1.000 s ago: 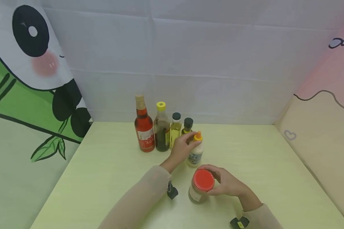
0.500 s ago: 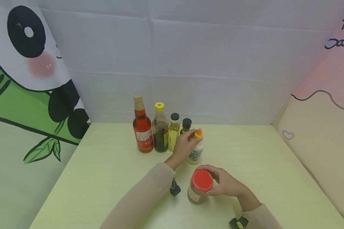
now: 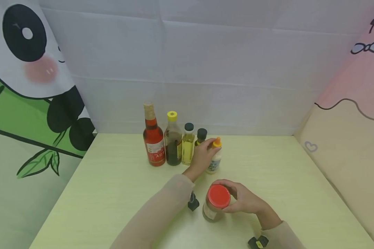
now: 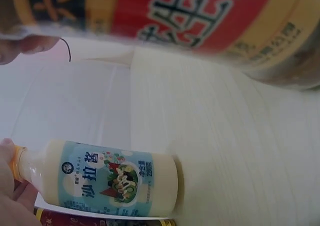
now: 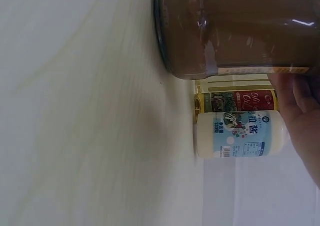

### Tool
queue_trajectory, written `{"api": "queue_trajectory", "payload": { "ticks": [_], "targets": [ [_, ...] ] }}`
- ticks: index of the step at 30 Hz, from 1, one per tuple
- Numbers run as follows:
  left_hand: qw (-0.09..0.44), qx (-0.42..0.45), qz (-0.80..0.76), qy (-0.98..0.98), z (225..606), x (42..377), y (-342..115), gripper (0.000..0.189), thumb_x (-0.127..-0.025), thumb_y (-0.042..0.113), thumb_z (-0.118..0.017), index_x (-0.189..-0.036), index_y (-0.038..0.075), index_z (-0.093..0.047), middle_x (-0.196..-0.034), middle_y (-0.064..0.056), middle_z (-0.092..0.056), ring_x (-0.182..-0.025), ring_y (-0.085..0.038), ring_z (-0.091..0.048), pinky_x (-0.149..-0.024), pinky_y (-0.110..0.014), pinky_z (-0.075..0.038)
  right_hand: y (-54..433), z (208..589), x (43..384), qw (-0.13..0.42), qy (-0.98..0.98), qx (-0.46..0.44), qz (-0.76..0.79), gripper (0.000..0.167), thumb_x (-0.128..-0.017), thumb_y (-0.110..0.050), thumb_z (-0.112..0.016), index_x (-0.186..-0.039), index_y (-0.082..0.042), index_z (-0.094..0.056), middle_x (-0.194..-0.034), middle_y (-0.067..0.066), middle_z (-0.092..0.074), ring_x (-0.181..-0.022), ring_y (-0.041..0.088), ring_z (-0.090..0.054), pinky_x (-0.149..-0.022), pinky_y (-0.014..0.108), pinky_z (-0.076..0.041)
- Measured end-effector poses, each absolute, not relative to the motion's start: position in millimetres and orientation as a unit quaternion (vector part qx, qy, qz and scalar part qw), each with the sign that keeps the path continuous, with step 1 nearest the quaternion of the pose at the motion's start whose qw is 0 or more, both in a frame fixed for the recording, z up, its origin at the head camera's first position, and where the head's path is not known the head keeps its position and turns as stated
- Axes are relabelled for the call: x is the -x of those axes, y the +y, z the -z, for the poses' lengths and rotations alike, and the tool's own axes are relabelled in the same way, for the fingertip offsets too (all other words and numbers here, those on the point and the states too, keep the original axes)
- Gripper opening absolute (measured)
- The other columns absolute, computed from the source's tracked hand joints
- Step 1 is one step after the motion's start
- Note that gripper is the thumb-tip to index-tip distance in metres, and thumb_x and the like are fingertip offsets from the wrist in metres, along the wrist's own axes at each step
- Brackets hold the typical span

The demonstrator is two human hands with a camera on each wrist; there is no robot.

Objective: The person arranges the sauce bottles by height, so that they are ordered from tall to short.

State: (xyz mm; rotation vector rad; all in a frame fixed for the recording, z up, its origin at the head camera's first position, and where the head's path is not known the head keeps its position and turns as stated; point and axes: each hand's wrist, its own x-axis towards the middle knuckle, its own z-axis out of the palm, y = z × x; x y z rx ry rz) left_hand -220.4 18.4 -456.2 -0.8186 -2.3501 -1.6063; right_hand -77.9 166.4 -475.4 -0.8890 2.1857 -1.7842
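Observation:
My left hand (image 3: 202,156) grips a white salad dressing bottle (image 3: 214,165) near its orange cap (image 3: 217,142). In the left wrist view the bottle (image 4: 112,178) shows a light blue label with a salad bowl, its base at the table surface. My right hand (image 3: 244,199) holds a glass jar (image 3: 218,196) with a red lid, thumb and fingers on opposite sides near the top. Brown spread fills the jar (image 5: 240,31) in the right wrist view. It stands closer to me than the bottle. A black-capped olive oil bottle (image 3: 201,134) is partly hidden behind my left hand.
Left of the olive oil stand a bottle of yellow oil (image 3: 187,145), a dark sauce bottle (image 3: 173,148) with a yellow cap, and a tall red bottle (image 3: 154,145). They line up near the back wall (image 3: 230,107). The pale table (image 3: 268,166) extends on both sides.
My left hand has moved the salad dressing bottle away from me, up beside the olive oil bottle. The right hand stays on the jar in nearly the same place. The head view has shifted slightly.

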Motion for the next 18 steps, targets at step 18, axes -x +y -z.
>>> {"api": "queue_trajectory", "payload": {
  "ticks": [18],
  "targets": [
    [0.054,0.273,0.485,-0.829,446,222,21,0.04,-0.097,0.021,-0.062,-0.134,0.005,-0.057,-0.128,-0.011,-0.061,-0.118,-0.023,-0.057,-0.098,-0.032,-0.046,165,476,77,0.088,0.733,0.296,0.606,0.064,-0.078,-0.003,-0.076,-0.136,-0.001,-0.049,-0.126,0.012,-0.059,-0.119,0.023,-0.052,-0.104,0.038,-0.038]
  ]
}}
